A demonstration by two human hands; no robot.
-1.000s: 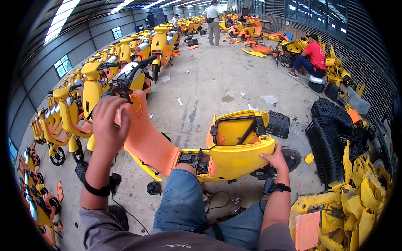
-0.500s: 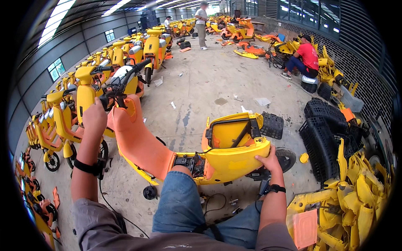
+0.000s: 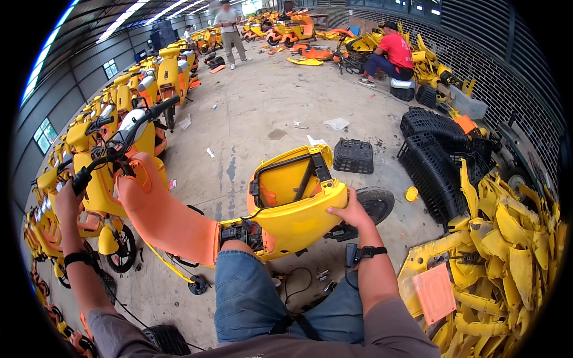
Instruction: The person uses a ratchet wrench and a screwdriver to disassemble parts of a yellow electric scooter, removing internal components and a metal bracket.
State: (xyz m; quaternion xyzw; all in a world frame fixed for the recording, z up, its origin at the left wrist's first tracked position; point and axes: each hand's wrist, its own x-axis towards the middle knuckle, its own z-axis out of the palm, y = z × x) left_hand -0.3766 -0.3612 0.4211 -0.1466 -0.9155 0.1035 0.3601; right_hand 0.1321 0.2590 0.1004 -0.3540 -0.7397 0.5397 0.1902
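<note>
A partly stripped electric scooter stands across in front of me. Its orange front shield and floor panel (image 3: 164,221) curve down to the yellow rear body (image 3: 298,224), whose seat opening (image 3: 285,182) shows a black frame inside. My left hand (image 3: 67,206) is closed round the near grip of the black handlebar (image 3: 122,149), out at the left. At the rear end, my right hand (image 3: 351,213) grips the edge of the yellow body, thumb on top; its other fingers are mostly hidden. Black electrical parts (image 3: 243,234) lie exposed beside my knee. The rear wheel (image 3: 375,206) shows behind the body.
Rows of yellow scooters (image 3: 170,74) line the left. A heap of yellow panels (image 3: 495,256) and stacked black baskets (image 3: 433,161) lie on the right. Another black basket (image 3: 353,156) sits beyond the scooter. A seated person in red (image 3: 394,53) and a standing person (image 3: 228,30) are farther off.
The handlebar has swung left and toward me with my left hand on it. The scooter sits farther left in view, as the whole view has shifted. My right hand keeps its hold.
</note>
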